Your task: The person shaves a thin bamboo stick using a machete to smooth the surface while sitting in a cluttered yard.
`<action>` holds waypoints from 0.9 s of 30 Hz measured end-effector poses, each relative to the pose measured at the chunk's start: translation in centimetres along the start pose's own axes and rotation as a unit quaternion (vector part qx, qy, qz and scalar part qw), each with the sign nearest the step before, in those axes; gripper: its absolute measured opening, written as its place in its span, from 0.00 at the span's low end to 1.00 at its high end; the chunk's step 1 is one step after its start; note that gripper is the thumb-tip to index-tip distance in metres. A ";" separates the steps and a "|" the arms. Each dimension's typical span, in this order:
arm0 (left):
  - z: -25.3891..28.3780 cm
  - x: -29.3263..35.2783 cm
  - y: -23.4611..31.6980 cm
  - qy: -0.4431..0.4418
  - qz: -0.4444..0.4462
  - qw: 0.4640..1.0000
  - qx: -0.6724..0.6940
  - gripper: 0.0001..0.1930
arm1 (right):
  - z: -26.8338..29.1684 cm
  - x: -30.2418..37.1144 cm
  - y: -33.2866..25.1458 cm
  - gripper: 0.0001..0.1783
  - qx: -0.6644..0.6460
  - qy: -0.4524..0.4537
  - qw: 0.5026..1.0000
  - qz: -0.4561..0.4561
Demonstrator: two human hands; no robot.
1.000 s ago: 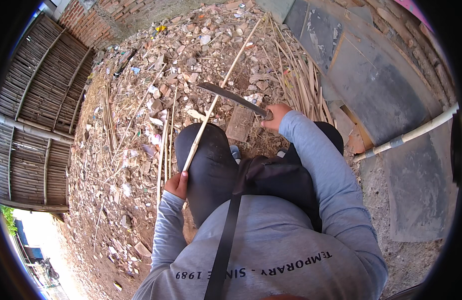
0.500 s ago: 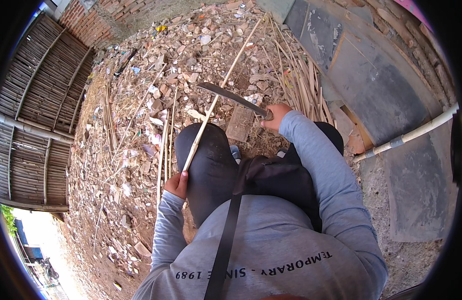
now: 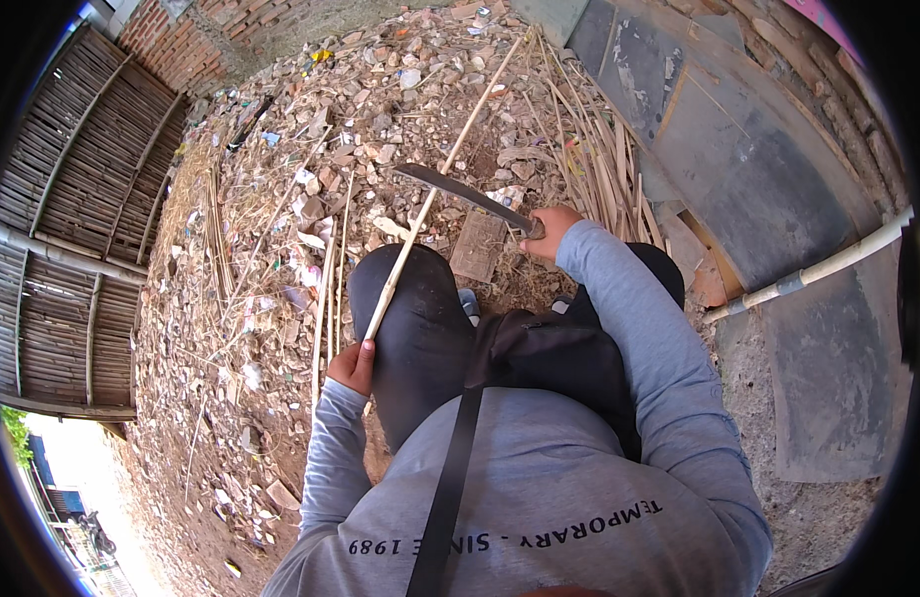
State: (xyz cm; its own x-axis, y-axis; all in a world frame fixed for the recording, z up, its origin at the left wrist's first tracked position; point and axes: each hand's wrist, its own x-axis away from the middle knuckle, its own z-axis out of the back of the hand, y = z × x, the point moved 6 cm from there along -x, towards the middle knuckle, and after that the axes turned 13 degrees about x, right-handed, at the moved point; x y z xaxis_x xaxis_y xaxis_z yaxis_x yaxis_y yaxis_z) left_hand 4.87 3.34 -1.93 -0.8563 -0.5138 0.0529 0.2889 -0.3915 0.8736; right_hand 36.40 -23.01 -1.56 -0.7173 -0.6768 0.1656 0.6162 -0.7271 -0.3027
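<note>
My left hand (image 3: 354, 367) is closed around the near end of a long pale bamboo strip (image 3: 412, 234). The strip passes over my left knee and slants away toward the far right. In my right hand (image 3: 553, 232) is the handle of a machete (image 3: 468, 193), gripped with the fingers wrapped round it. Its dark blade points left and crosses the strip a little beyond my knee; whether the edge touches the strip I cannot tell. A flat reddish-brown block (image 3: 477, 245) lies on the ground just beneath the blade.
Several split bamboo strips (image 3: 601, 164) lie in a bundle at the right, and a few more (image 3: 331, 289) lie beside my left knee. Rubble and litter (image 3: 281, 214) cover the ground. Grey sheets (image 3: 748, 169) and a pale pole (image 3: 828, 267) stand right; a bamboo-slat panel (image 3: 72, 179) stands left.
</note>
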 end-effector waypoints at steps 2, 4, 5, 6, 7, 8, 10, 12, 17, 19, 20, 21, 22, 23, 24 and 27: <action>0.0 0.0 0.2 -0.001 0.001 1.000 0.003 0.27 | 0.0 0.0 0.0 0.26 0.002 0.003 1.000 0.002; 0.0 0.1 0.4 -0.001 0.002 1.000 0.007 0.28 | 0.1 0.0 -0.1 0.26 0.003 0.006 1.000 0.004; 0.0 0.1 0.5 -0.002 0.005 1.000 0.008 0.28 | 0.2 0.0 -0.2 0.25 -0.003 0.001 1.000 -0.002; 0.0 0.1 0.5 -0.003 0.008 1.000 0.010 0.28 | 0.2 0.0 -0.2 0.25 -0.009 -0.005 1.000 -0.008; 0.0 0.1 0.5 -0.003 0.008 1.000 0.010 0.28 | 0.2 0.0 -0.2 0.25 -0.009 -0.005 1.000 -0.008; 0.0 0.1 0.4 -0.004 0.014 1.000 0.011 0.28 | 0.2 0.1 -0.2 0.24 -0.011 -0.002 1.000 -0.007; 0.0 0.1 0.6 -0.005 0.020 1.000 0.013 0.27 | 0.2 0.1 -0.3 0.24 -0.014 0.001 1.000 -0.007; 0.0 0.2 1.2 -0.009 0.029 1.000 -0.002 0.27 | 0.4 0.2 -0.3 0.24 -0.013 0.004 1.000 -0.007; 0.0 0.2 1.1 -0.013 0.031 0.999 -0.006 0.27 | 0.1 0.1 -0.2 0.26 -0.005 0.024 1.000 0.005; 0.0 0.1 1.0 -0.013 0.028 1.000 0.001 0.27 | 0.0 0.0 0.0 0.27 -0.004 0.052 0.999 0.014; 0.1 0.1 1.0 -0.016 0.031 0.999 -0.005 0.27 | -0.1 -0.1 0.0 0.28 -0.005 0.043 0.999 0.015; 0.0 0.1 1.0 -0.019 0.033 0.999 -0.012 0.27 | -0.2 -0.1 0.0 0.28 -0.005 0.033 0.999 0.015; 0.0 0.1 0.9 -0.019 0.034 0.999 -0.012 0.27 | -0.3 -0.1 0.0 0.28 -0.005 0.033 0.999 0.015; 0.1 0.1 0.8 -0.014 0.030 0.999 -0.012 0.27 | -0.3 -0.1 0.0 0.28 -0.009 0.037 0.999 0.015; 0.1 0.1 0.7 -0.010 0.027 1.000 -0.013 0.27 | -0.3 -0.1 0.0 0.28 -0.013 0.041 0.999 0.016; 0.0 0.1 0.2 -0.013 0.031 0.999 0.005 0.27 | -0.2 0.0 0.0 0.28 -0.015 0.058 0.998 0.025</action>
State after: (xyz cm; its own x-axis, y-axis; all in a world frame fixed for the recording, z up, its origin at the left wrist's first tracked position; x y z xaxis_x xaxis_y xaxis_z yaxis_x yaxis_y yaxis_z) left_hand 4.84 3.25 -1.77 -0.8481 -0.5161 0.1197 0.3373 -0.3518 0.8732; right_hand 36.32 -22.96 -1.72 -0.7191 -0.6938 0.0406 0.6439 -0.6871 -0.3365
